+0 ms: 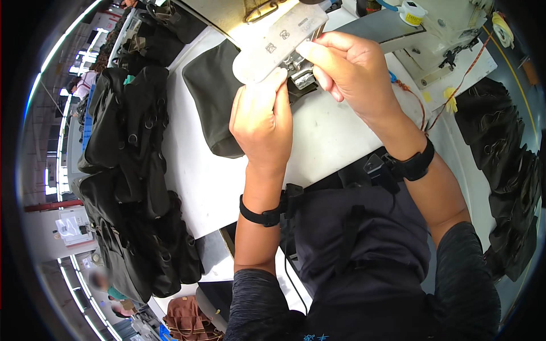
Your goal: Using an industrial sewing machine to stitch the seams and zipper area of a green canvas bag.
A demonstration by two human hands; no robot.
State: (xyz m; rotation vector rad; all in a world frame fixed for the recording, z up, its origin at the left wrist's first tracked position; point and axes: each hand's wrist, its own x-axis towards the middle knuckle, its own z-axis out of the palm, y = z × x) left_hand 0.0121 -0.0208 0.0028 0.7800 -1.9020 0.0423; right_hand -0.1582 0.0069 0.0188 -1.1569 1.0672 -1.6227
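Observation:
Both hands are raised to the needle area of a sewing machine, whose pale, rounded head [278, 45] hangs over the white table. My left hand [260, 122] is closed in a pinch just left of the metal presser foot [302, 77]. From the other side, my right hand [358, 68] pinches thumb and forefinger close to the needle. Whatever lies between either hand's fingertips is too small to make out. A dark olive bag piece [213, 108] lies on the table beside my left hand, partly beneath the machine head.
Dark bags with metal rings [131, 136] are heaped along the left. More dark pieces [500, 153] hang at the right. A brown bag [190, 318] sits at lower left. Behind my right hand are the machine's body [443, 51] and an orange cord [475, 59].

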